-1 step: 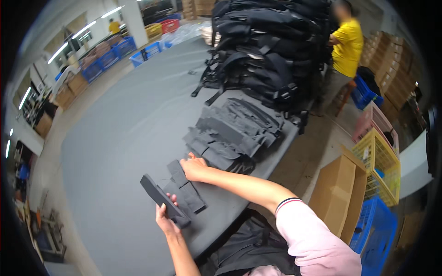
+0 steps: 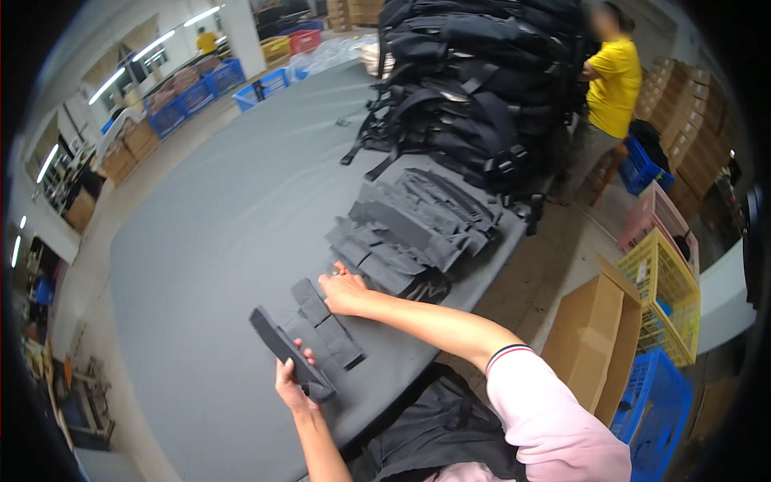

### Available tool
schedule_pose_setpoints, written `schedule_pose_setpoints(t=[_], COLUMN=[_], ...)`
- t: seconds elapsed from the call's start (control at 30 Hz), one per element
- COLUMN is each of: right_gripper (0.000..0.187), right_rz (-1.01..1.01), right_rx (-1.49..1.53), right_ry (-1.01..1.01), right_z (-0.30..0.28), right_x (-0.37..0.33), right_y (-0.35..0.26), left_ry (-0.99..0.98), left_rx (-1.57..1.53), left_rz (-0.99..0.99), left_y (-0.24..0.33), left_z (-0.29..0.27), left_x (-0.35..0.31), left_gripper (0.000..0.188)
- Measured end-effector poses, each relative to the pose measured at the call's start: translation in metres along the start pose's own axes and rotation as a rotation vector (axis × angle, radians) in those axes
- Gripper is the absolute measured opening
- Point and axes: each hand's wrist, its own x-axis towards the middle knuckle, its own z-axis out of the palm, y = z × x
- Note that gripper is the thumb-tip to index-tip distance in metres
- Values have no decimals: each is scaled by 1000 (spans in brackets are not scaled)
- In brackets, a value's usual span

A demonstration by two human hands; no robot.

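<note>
My left hand [image 2: 294,387] is wrapped round a long, flat dark grey fabric piece [image 2: 283,347], raised at a slant off the table. Its far end points away to the left. Beside it on the table lies a grey fabric piece with stitched sections [image 2: 328,328]. My right hand [image 2: 345,292] is closed at that piece's far end. Something small and orange shows at its fingertips, but what it is I cannot make out. Just beyond is a row of folded grey fabric pieces [image 2: 409,229], stacked against one another.
The grey-covered table [image 2: 193,265] reaches far left. A tall pile of black backpacks [image 2: 474,96] stands at its far end. A person in yellow [image 2: 614,84] is behind it. To my right are a cardboard box [image 2: 582,337], a yellow crate [image 2: 662,293] and a blue crate [image 2: 654,410].
</note>
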Motion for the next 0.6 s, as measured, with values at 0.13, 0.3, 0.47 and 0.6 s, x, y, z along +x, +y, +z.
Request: schedule_pose_setpoints(t=[0.13, 0.3, 0.47, 0.6], right_gripper=[22, 24, 36, 40], right_rz=[-172, -94, -9, -40], right_rx=[-258, -528, -401, -585], right_ry=[334, 215, 175, 21], right_z=[16, 27, -13, 2], right_x=[-3, 18, 14, 29], right_y=[-2, -12, -6, -9], left_ry=[-98, -124, -146, -198], left_rx=[5, -121, -267, -178], left_rz=[31, -95, -157, -65], left_y=[2, -2, 2, 4], left_z=[-29, -43, -45, -35], left_x=[-34, -32, -27, -31], left_gripper=[34, 49, 60, 52])
